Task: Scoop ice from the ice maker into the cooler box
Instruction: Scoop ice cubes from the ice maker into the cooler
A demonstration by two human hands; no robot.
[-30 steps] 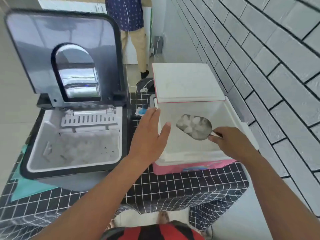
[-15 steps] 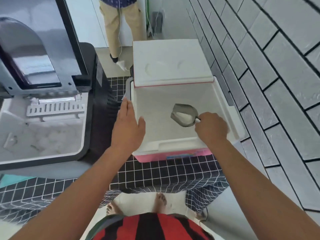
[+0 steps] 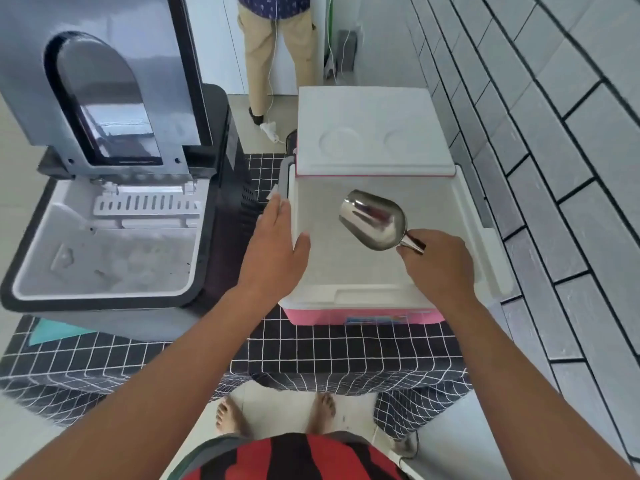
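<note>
holding empty scoop [image 3: 373,220] over open cooler box [image 3: 491,251] — right hand [image 3: 438,268] pinching handle, left hand [image 3: 277,251] resting flat, fingers together, on rim. next: returning to ice maker [image 3: 104,251]; ice seemingly remaining inside.

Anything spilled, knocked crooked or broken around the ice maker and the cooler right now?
Nothing stands out. The ice maker and cooler box sit squarely on the checked cloth, both lids up. The right hand holds the scoop, which looks empty, over the cooler; no ice lies outside.

A black grid-patterned cloth [image 3: 311,351] covers the table beside a grey tiled wall [image 3: 554,133] (another person's legs [image 3: 277,64] behind).
</note>
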